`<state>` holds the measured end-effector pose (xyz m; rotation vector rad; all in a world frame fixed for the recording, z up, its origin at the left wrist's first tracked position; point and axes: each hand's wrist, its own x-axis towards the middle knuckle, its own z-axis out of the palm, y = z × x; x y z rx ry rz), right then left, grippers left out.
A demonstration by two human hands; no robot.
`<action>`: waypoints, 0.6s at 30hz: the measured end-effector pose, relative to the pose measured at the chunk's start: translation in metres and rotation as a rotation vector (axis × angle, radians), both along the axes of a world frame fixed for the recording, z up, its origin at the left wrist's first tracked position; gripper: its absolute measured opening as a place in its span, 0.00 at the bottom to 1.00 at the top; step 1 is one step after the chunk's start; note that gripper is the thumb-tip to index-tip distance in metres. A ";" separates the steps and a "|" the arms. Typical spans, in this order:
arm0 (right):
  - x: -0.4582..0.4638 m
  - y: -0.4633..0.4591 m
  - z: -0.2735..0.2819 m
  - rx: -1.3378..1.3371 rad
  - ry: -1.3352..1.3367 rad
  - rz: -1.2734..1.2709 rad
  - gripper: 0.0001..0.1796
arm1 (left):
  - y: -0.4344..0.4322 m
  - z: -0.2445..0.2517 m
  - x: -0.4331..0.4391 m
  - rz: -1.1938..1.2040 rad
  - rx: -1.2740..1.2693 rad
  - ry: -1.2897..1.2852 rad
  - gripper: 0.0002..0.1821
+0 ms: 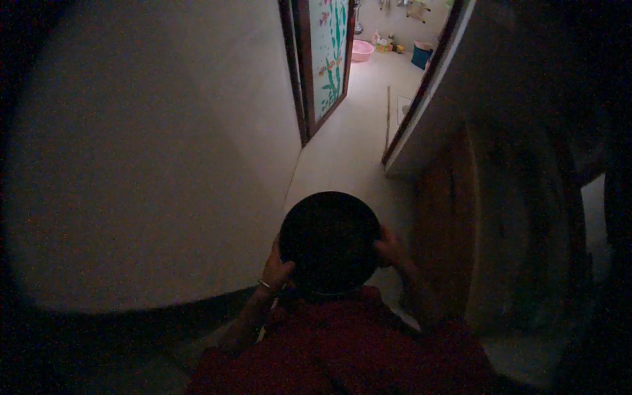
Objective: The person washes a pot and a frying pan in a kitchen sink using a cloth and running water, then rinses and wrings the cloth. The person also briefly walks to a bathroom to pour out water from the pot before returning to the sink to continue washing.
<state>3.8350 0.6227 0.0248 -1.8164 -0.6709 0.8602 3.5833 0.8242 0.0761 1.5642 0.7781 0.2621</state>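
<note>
A dark round vessel [330, 237], perhaps a basin or pot, is held in front of my body between both hands. At its left rim, my left hand [277, 271] grips with the thumb over the edge; a light-coloured bracelet circles the wrist. My right hand [391, 245] holds the opposite side, its fingers partly hidden by the vessel and the dim light. The inside is too dark to tell whether anything lies in it. Just below the vessel is the red garment [340, 345] on my body.
Ahead, a doorway leads to a lit room with a pale floor [377, 89]. Its door [330, 64], with a green plant pattern, stands ajar. Inside are a pink basin [362, 51], several bottles and a blue bucket [422, 56]. A wall [163, 163] rises left; brown wooden panelling [444, 222] stands right.
</note>
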 end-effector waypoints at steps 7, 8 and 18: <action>0.227 0.151 -0.046 0.180 -0.044 0.116 0.23 | 0.161 -0.100 0.201 -0.048 0.288 -0.182 0.44; 0.238 0.140 -0.041 0.018 0.015 0.091 0.23 | 0.150 -0.122 0.216 -0.046 0.273 -0.173 0.44; 0.461 0.230 -0.054 0.286 0.107 -0.334 0.26 | 0.298 0.001 0.539 -0.320 -0.189 -0.038 0.46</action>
